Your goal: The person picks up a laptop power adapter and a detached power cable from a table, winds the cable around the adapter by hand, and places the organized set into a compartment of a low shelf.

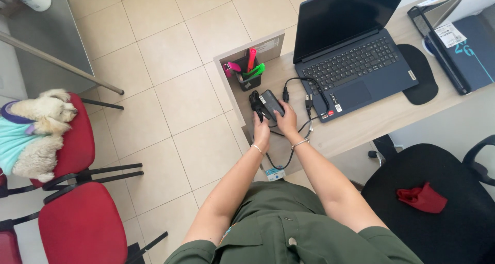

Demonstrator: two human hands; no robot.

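Both my hands rest at the left end of a light wooden desk (361,124). My right hand (286,120) grips a black power adapter brick (271,103). My left hand (261,130) holds the black plug and cable end (255,103) beside the brick. The black cable (309,96) loops from the brick across the desk toward a dark blue open laptop (356,62), and another length hangs off the desk edge below my wrists.
A black pen holder (248,74) with pink, red and green markers stands behind the adapter. A black mouse pad (420,73) and a dark folder (466,52) lie right of the laptop. A black office chair (443,202) holds a red cloth (422,198). A white dog (36,130) lies on red chairs (77,217).
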